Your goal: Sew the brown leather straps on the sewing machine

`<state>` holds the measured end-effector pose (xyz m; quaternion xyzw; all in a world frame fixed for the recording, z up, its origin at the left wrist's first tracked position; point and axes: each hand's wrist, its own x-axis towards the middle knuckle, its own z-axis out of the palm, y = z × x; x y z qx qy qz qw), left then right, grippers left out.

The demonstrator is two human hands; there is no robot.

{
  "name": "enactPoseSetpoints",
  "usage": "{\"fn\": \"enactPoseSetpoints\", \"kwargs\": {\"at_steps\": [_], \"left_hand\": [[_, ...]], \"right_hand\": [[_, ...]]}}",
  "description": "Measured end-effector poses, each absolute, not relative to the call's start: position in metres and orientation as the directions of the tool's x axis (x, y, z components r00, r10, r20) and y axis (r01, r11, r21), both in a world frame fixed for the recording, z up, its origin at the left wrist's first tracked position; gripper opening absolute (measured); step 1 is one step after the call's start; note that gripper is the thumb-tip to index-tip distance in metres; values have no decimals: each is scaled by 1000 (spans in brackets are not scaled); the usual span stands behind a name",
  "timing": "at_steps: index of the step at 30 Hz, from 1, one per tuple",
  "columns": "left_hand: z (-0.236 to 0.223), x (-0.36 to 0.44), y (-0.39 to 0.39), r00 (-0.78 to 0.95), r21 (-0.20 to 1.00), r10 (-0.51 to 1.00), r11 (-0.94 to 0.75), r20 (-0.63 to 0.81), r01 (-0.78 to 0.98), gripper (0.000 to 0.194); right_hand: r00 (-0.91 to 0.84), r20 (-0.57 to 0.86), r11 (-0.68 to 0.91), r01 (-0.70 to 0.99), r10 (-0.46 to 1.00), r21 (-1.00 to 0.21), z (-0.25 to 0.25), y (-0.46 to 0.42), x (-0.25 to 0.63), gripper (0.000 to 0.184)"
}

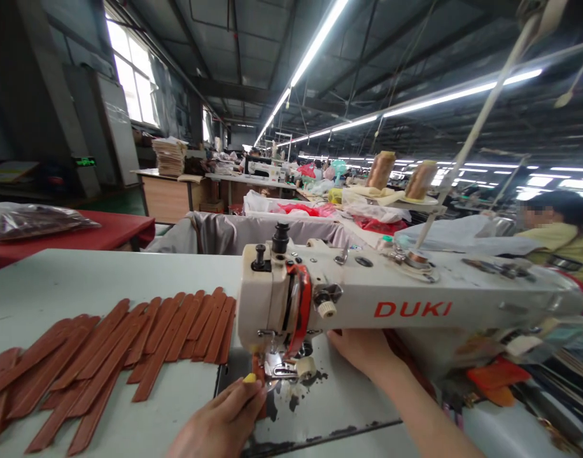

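Left hand (219, 416) pinches a leather strip (259, 372); right hand grip (361, 350) unclear behind machine head (410, 310).

A long factory hall is seen, roofed by a dark ceiling (406, 57) crossed by steel beams. Light is given by long fluorescent tubes (320, 38), which are hung in rows that run toward the far end. Daylight is let in on the left through tall windows (132, 70). Beside them, a grey pillar (48, 95) is fitted with a small green display (84, 161). A patch of green floor (124, 203) is seen beyond a red table (81, 238). A wooden desk (170, 197) is placed near the windows, and a tall stack of papers (170, 156) is piled on it. The hall's far end is filled by rows of work tables (272, 178).
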<state>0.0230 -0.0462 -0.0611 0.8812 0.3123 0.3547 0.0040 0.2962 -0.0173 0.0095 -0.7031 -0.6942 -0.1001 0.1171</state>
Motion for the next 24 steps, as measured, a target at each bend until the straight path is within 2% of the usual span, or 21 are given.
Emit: {"fn": "enactPoseSetpoints", "kwargs": {"at_steps": [2, 6, 8, 11, 13, 15, 19, 21, 24], "left_hand": [[-59, 24, -47, 556, 187, 530, -810, 640, 556, 48], [-56, 23, -45, 554, 186, 501, -829, 665, 527, 42], [-56, 21, -41, 574, 183, 486, -844, 659, 505, 39], [-56, 20, -36, 637, 111, 395, -892, 662, 438, 35], [-56, 20, -36, 642, 68, 364, -897, 675, 437, 39], [-54, 20, -38, 628, 91, 409, -876, 662, 474, 44], [-40, 12, -34, 608, 161, 434, -878, 664, 451, 38], [-27, 7, -24, 568, 189, 491, -841, 661, 507, 35], [-7, 7, -2, 594, 216, 585, -789, 553, 576, 36]], "right_hand": [[7, 303, 0, 1000, 953, -23, 7, -17, 297, 30], [-19, 325, 29, 999, 946, -27, 7, -23, 305, 36], [6, 375, 25, 997, 927, -78, 5, -28, 314, 40], [94, 423, 42, 952, 901, -302, 0, -35, 328, 45], [179, 366, 33, 863, 913, -504, -1, -39, 336, 44], [246, 265, -17, 762, 932, -648, -1, -43, 340, 41], [277, 119, -86, 628, 954, -774, 3, -52, 345, 33], [296, 69, -109, 544, 953, -832, 6, -57, 345, 42], [345, 16, -128, 392, 939, -911, 9, -66, 340, 48]]}}
